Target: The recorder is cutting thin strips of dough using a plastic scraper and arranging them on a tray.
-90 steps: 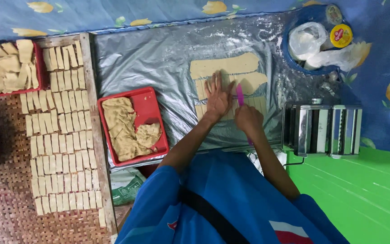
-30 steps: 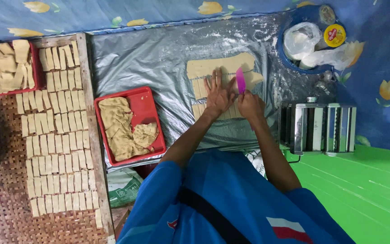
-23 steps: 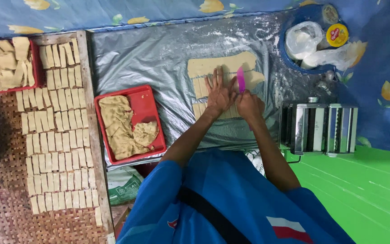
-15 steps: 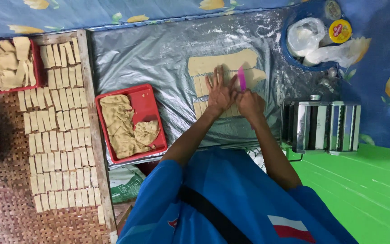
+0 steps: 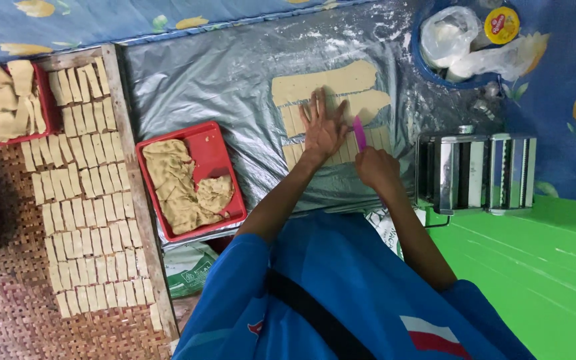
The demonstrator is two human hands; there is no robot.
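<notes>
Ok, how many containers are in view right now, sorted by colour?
Red trays: 2, one with crumpled dough, one with stacked pieces
Blue bowl: 1, holding plastic bags
Total: 3

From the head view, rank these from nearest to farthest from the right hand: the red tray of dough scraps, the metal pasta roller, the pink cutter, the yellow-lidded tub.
1. Pink cutter: held in the right hand.
2. Metal pasta roller: just to that hand's right.
3. Red tray of dough scraps: to the left, past the left hand.
4. Yellow-lidded tub: far top right corner.
</notes>
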